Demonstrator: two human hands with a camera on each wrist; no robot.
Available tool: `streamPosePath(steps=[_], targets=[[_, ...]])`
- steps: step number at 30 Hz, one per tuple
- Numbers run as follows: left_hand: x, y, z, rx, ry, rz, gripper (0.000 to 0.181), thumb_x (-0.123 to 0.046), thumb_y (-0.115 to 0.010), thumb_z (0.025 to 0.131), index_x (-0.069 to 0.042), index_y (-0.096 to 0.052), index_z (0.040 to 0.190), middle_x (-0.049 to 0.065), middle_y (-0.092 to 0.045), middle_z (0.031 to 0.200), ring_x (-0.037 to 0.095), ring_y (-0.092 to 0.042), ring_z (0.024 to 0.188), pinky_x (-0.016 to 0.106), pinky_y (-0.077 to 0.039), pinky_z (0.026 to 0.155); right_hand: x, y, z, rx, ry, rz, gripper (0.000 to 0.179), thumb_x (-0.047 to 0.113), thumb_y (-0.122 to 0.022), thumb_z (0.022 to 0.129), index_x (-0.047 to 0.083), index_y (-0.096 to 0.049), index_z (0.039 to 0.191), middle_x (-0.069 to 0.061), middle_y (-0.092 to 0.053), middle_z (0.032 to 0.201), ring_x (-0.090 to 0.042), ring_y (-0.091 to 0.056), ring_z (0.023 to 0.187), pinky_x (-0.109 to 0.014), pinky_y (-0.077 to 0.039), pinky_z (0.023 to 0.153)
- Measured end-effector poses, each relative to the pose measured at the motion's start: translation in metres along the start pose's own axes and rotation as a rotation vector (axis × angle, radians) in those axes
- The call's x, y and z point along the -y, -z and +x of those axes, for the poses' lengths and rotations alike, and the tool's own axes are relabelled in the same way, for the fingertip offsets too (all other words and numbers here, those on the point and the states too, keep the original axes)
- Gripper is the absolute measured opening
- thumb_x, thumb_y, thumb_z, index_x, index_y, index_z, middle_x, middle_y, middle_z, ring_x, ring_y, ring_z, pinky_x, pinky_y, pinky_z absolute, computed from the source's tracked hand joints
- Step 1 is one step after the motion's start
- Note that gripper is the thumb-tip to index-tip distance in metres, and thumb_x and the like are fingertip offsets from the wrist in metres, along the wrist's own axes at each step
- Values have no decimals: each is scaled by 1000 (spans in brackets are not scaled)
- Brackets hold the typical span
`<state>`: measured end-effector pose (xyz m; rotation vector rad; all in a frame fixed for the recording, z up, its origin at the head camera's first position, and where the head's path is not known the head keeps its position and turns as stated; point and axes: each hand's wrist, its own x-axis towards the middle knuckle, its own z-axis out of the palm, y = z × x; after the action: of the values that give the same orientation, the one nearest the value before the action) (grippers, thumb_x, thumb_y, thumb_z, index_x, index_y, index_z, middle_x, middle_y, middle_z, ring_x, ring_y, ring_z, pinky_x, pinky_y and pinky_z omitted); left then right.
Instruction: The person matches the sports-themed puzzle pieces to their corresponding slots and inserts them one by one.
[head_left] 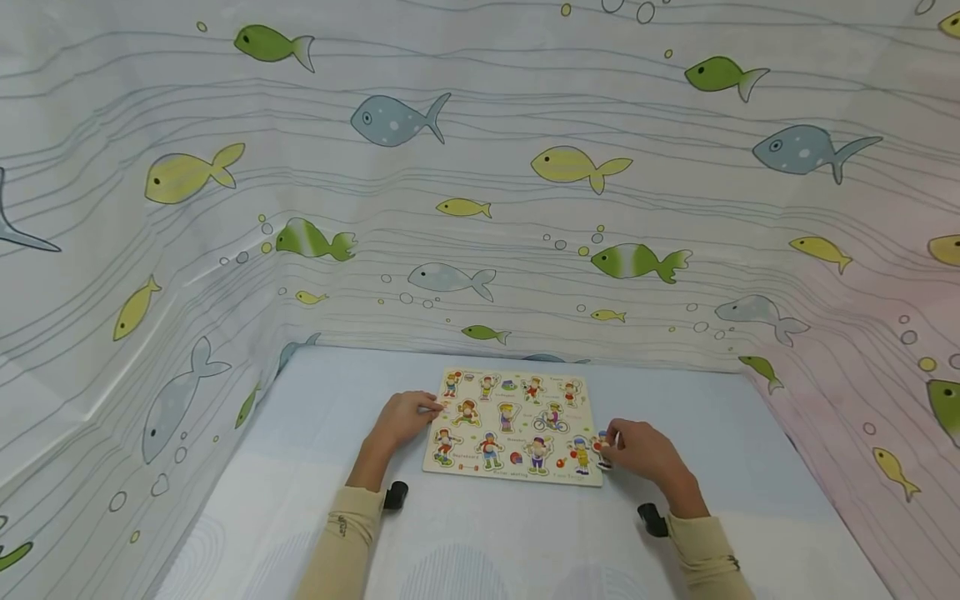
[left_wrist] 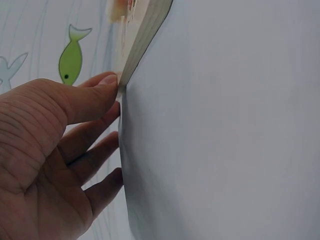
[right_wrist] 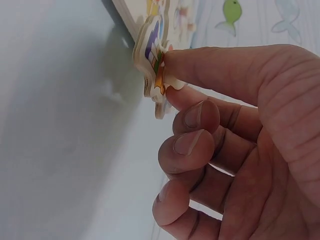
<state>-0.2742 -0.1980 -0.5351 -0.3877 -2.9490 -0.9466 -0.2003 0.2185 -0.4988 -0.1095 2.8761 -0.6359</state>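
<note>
A wooden peg-style puzzle board [head_left: 480, 425] with colourful sports figures lies flat on the table. At its left edge rests my left hand [head_left: 408, 415], the thumb touching the board's side and the other fingers extended against the tabletop [left_wrist: 210, 140]. My right hand [head_left: 643, 450] pinches a small wooden puzzle piece [right_wrist: 154, 55] between thumb and index finger, just off the board's lower right corner. The piece has a wavy cut outline and a painted figure, partly covered by the thumb. The remaining right fingers are loosely curled below it.
A sheet printed with fish [head_left: 450, 208] rises as walls behind and on both sides of the table. Black wrist cameras [head_left: 396, 496] sit at both cuffs. Several figure pieces lie in rows across the board.
</note>
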Motion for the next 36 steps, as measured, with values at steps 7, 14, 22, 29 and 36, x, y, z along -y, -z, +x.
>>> streamPosePath(steps=[7,14,22,29,36], targets=[[-2,2,1,4,13,-2,15,-12,-74,89,-10,-79,103,10,-67,122,34,-57,121,49,-42,105,10,-2,3,3,32,-5,18,24,-74,88,12,-60,87,0,-53,71,-17,-48,63,-30,-39,52],[-2,1,2,4,38,-20,14,-13,-73,89,-11,-79,103,9,-67,124,33,-56,123,49,-41,106,16,-6,6,-4,68,5,16,22,-73,88,13,-60,87,1,-52,67,-16,-47,59,-29,-37,49],[0,-1,3,8,41,-24,15,-14,-74,89,-12,-79,103,8,-67,124,32,-57,123,48,-42,106,21,-12,7,1,88,13,16,21,-74,87,14,-60,85,3,-52,66,-15,-47,57,-29,-37,48],[1,-1,3,3,28,-26,14,-13,-74,89,-12,-79,103,8,-67,123,32,-58,122,48,-42,106,25,-16,7,9,88,5,17,22,-75,87,14,-60,85,2,-52,65,-15,-47,58,-29,-37,50],[2,-1,3,4,17,-24,14,-14,-74,89,-12,-79,102,9,-68,123,32,-58,121,49,-43,105,30,-18,5,8,91,20,20,23,-76,86,14,-59,83,3,-52,63,-13,-47,56,-28,-36,49]])
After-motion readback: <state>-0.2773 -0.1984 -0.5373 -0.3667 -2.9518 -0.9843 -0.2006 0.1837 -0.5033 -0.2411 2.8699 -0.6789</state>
